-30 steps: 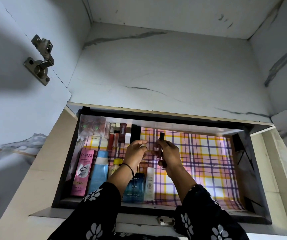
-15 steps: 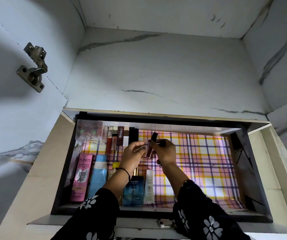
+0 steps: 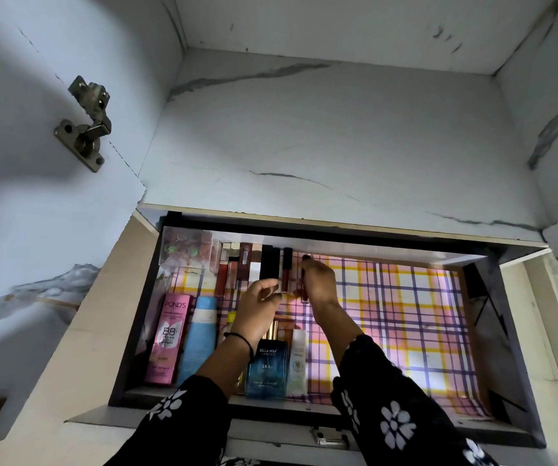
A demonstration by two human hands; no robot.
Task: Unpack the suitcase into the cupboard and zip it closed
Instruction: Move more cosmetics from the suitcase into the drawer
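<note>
An open cupboard drawer (image 3: 493,344) lined with plaid paper holds cosmetics. My right hand (image 3: 319,284) grips a slim dark-red lipstick tube (image 3: 304,290), upright, at the right end of a row of lip tubes (image 3: 271,267) along the drawer's back. My left hand (image 3: 259,302) is just left of it, its curled fingers at the base of another tube (image 3: 286,274) in that row. No suitcase is in view.
A pink Pond's box (image 3: 166,338), a blue tube (image 3: 200,334), a blue perfume bottle (image 3: 266,368) and a white bottle (image 3: 297,361) lie at the drawer's front left. A clear case (image 3: 188,247) sits back left. A door hinge (image 3: 86,124) is on the left panel.
Both hands have moved toward the back of the drawer. The right hand has brought its lipstick tube down beside the row of tubes; another tube now stands in the row by the left hand.
</note>
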